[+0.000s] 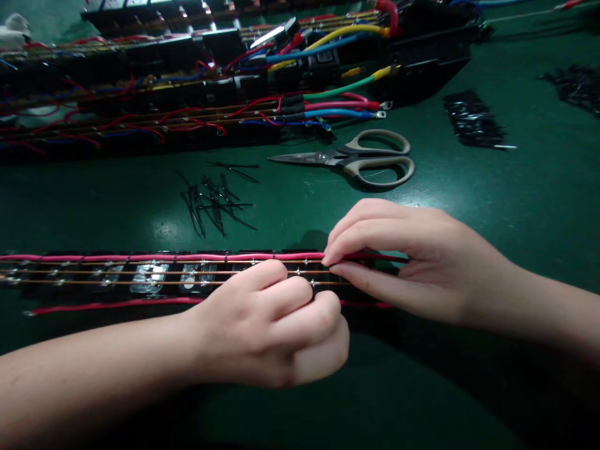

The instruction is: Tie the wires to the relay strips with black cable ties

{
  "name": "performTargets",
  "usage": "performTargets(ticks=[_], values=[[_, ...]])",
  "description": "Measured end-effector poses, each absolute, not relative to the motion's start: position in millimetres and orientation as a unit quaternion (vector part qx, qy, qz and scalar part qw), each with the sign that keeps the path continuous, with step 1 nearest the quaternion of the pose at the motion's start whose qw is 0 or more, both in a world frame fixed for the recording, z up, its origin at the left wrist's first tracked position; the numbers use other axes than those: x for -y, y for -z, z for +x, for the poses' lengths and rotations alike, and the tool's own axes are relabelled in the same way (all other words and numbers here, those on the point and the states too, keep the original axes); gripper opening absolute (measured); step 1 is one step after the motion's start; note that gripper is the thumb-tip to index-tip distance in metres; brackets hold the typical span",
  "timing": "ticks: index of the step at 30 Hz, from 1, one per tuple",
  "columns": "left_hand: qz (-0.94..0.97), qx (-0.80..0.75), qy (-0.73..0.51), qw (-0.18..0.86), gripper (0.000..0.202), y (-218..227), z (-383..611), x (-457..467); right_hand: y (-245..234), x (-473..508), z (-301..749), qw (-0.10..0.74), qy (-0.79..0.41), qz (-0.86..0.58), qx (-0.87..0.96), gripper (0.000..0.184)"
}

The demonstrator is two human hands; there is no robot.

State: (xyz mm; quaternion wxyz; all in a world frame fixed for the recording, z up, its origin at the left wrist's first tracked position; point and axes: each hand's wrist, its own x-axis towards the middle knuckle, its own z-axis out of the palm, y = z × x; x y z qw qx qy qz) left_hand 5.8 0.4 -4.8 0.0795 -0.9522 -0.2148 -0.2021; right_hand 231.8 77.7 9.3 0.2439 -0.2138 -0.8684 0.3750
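Observation:
A long black strip assembly lies across the table, with thin copper-coloured rods running along it. A red wire follows its far edge, bound at intervals by dark ties; a second red wire lies along the near edge. My left hand is closed over the strip, its fingers curled under and their tips hidden. Thumb and forefinger of my right hand pinch together at the far red wire, just right of my left hand. Whatever is between those fingertips is too small to make out.
Loose black cable ties lie scattered beyond the strip. Scissors rest farther back, blades pointing left. Bundled black ties and another dark pile are at the right. Similar wired assemblies with coloured cables line the back.

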Motion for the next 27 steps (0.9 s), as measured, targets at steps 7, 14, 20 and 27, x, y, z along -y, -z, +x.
performTargets(ticks=[7,14,20,27], values=[[-0.948,0.222,0.217,0.071,0.015,3.2,9.1,3.2,-5.7,-78.7,230.6,0.230,-0.385,-0.200,0.871,0.010],[-0.951,0.238,0.180,0.084,0.013,4.3,14.8,6.5,-3.8,-78.0,228.8,0.230,-0.422,-0.218,0.850,0.009],[-0.953,0.235,0.161,0.098,0.016,3.5,14.6,4.2,-3.1,-77.5,227.0,0.230,-0.432,-0.221,0.844,0.010],[-0.959,0.227,0.133,0.107,0.015,1.5,14.8,4.4,-4.1,-77.1,227.8,0.229,-0.435,-0.222,0.842,0.009]])
